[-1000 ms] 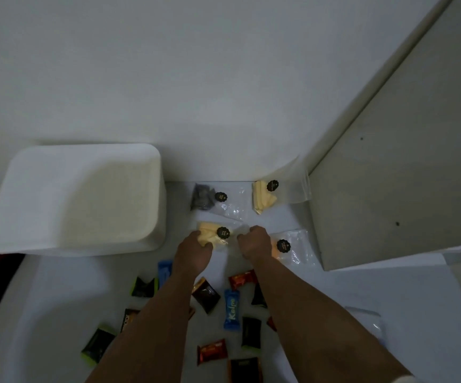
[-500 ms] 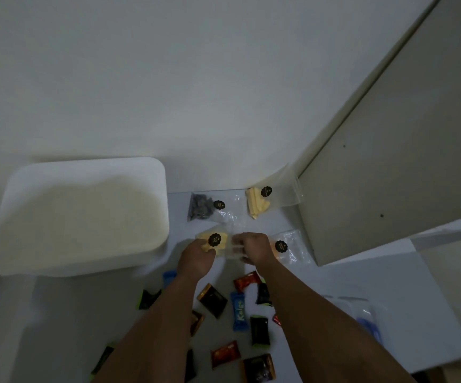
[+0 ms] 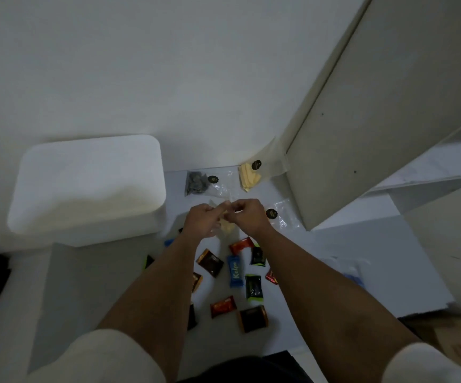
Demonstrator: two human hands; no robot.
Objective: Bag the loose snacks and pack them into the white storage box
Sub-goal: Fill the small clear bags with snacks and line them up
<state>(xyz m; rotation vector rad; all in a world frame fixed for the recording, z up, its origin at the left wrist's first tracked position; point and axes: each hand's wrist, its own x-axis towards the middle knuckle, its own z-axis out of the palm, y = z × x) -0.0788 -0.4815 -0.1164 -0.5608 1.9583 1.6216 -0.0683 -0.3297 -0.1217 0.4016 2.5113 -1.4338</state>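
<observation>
My left hand [image 3: 202, 220] and my right hand [image 3: 247, 215] meet above the table, both pinching a clear bag with yellow snacks [image 3: 227, 227] that hangs between them. The white storage box [image 3: 85, 189] stands at the left, and nothing shows inside it. Behind my hands lie a clear bag of dark snacks [image 3: 196, 183] and another clear bag of yellow snacks [image 3: 248, 176], each with a black round sticker. A further clear bag [image 3: 277, 217] lies just right of my right hand. Several loose wrapped snacks lie between my forearms, among them a blue one [image 3: 235, 271].
A beige panel [image 3: 375, 128] stands upright at the right, close to the bags. A white wall rises behind the table. More clear plastic [image 3: 345, 268] lies on the table right of my right forearm. A cardboard box corner [image 3: 444, 338] shows at the lower right.
Both hands have lifted the bag of yellow snacks off the table and drawn closer together. The camera has tilted, so everything sits lower in the view.
</observation>
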